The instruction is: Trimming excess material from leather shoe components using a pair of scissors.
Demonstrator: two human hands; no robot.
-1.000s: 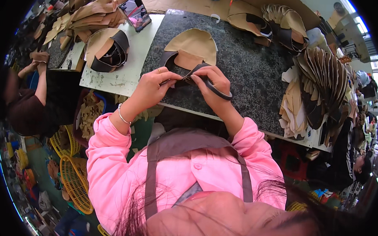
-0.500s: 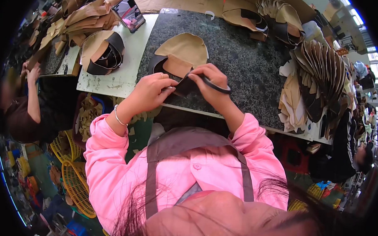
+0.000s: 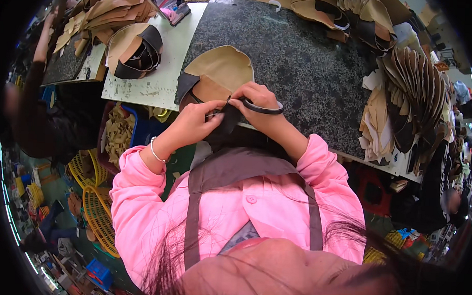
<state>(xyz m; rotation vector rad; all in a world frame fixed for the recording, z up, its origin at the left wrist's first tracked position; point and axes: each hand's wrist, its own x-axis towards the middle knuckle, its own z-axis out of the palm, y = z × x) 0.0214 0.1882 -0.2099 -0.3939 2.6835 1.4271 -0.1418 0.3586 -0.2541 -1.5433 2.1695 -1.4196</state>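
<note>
A leather shoe upper (image 3: pixel 226 64) with a rounded tan top, a lighter brown panel and dark side pieces lies at the front edge of the dark work board. My left hand (image 3: pixel 199 121) is closed on its dark edge, the fingertips slightly blurred. Close beside it, my right hand (image 3: pixel 257 100) pinches the same dark edge. A thin black loop (image 3: pixel 268 109) rests around the right hand's fingers; its kind I cannot make out. The dark part between my hands hangs down over the board's front edge.
Another upper (image 3: pixel 134 51) stands left on the pale table (image 3: pixel 169 51), near a propped phone (image 3: pixel 170 7). Fanned leather pieces (image 3: pixel 412 91) pile up at the right. A bin of scraps (image 3: pixel 118 130) stands below left. At far left a co-worker's arm (image 3: pixel 42 44) reaches out.
My hands have drawn the upper's dark edge toward me, down past the board's front edge, and the upper has turned a little. The whole view has shifted. The co-worker's arm has swung farther out.
</note>
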